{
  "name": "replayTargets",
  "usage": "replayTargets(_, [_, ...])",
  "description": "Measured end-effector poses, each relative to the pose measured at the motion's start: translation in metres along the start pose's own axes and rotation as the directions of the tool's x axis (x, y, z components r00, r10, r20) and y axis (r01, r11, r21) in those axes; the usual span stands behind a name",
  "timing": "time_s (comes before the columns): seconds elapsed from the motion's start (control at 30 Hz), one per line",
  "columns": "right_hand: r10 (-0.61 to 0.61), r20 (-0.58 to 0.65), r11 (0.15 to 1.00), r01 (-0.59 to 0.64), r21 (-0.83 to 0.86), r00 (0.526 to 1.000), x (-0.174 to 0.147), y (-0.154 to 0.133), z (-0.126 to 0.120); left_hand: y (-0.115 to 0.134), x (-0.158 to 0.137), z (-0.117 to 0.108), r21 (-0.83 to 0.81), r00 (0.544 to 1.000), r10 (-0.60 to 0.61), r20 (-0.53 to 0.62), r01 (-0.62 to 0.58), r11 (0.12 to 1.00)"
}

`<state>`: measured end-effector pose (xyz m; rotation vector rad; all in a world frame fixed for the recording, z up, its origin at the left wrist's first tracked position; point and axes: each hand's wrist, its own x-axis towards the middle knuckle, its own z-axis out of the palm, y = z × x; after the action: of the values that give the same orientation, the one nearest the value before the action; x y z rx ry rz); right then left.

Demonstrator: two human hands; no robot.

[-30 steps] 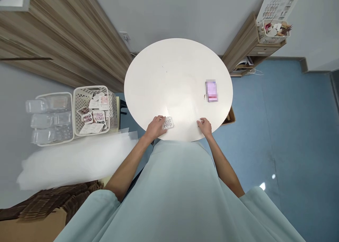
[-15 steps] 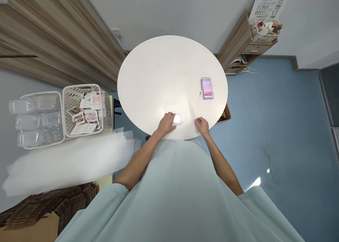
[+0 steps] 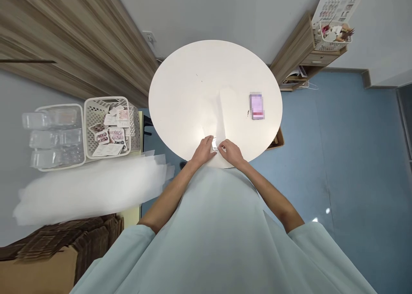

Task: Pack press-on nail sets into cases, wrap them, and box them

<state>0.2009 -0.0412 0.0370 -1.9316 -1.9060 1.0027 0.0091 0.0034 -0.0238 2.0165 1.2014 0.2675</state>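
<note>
A small clear, shiny box (image 3: 214,144) lies near the front edge of the white oval table. My left hand (image 3: 203,151) is on its left side, fingers curved over the edge and the thumb in front. A thin, whitish translucent sheet (image 3: 220,113) is spread under and beyond the box, hard to tell from the tabletop. My right hand (image 3: 231,153) pinches the sheet's edge close to the box's right side. The fingers partly cover the box, so its contents cannot be made out.
A blurred purple-pink item (image 3: 256,106) lies on the right of the table (image 3: 180,79). To the left stand a basket of carded pieces (image 3: 107,101), a bin of clear boxes (image 3: 61,167), a stack of white sheets (image 3: 96,189) and folded brown cardboard (image 3: 38,268).
My right hand has moved left with the sheet's edge, from apart on the table to right beside the box. My left hand stays at the box, and the view has shifted slightly.
</note>
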Motion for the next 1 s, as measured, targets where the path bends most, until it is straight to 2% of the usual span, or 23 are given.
replayTargets(0.07, [-0.027, 0.057, 0.998, 0.03, -0.06, 0.998, 0.006, -0.004, 0.007, -0.002, -0.009, 0.001, -0.106, 0.992, -0.105, -0.07, 0.098, 0.99])
replayTargets(0.13, [-0.035, 0.109, 0.993, 0.047, -0.109, 0.993, 0.01, -0.008, 0.013, -0.002, -0.017, 0.001, -0.236, 0.963, -0.24, -0.123, 0.206, 0.95])
replayTargets(0.23, [-0.009, 0.186, 0.986, 0.04, -0.164, 0.983, 0.014, -0.01, 0.019, 0.004, -0.02, -0.001, -0.367, 0.914, -0.396, -0.092, 0.339, 0.866])
replayTargets(0.47, [0.018, 0.256, 0.985, 0.027, -0.169, 0.967, 0.019, -0.011, 0.026, 0.018, -0.003, -0.003, -0.34, 0.808, -0.589, -0.019, 0.549, 0.763])
replayTargets(0.63, [0.019, 0.297, 0.992, 0.02, -0.128, 0.955, 0.018, -0.008, 0.025, 0.017, 0.001, -0.002, -0.325, 0.76, -0.649, 0.012, 0.617, 0.716])
replayTargets(0.73, [0.039, 0.214, 0.998, -0.026, -0.064, 0.976, 0.018, -0.002, 0.017, 0.019, 0.001, -0.002, -0.325, 0.748, -0.664, 0.021, 0.633, 0.703])
replayTargets(0.8, [0.104, 0.097, 0.994, -0.099, -0.053, 0.99, 0.02, 0.006, 0.009, 0.021, 0.001, -0.001, -0.314, 0.742, -0.67, 0.029, 0.643, 0.699])
replayTargets(0.87, [0.19, 0.01, 0.98, -0.19, -0.054, 0.982, 0.024, 0.015, 0.001, 0.023, 0.002, -0.001, -0.29, 0.742, -0.67, 0.016, 0.645, 0.707])
replayTargets(0.93, [0.269, -0.014, 0.962, -0.269, -0.036, 0.963, 0.028, 0.023, -0.003, 0.025, 0.003, 0.001, -0.259, 0.748, -0.663, -0.01, 0.639, 0.724])
replayTargets(1.0, [0.329, 0.011, 0.944, -0.329, 0.011, 0.944, 0.033, 0.028, -0.003, 0.026, 0.004, 0.002, -0.224, 0.755, -0.654, -0.038, 0.632, 0.742])
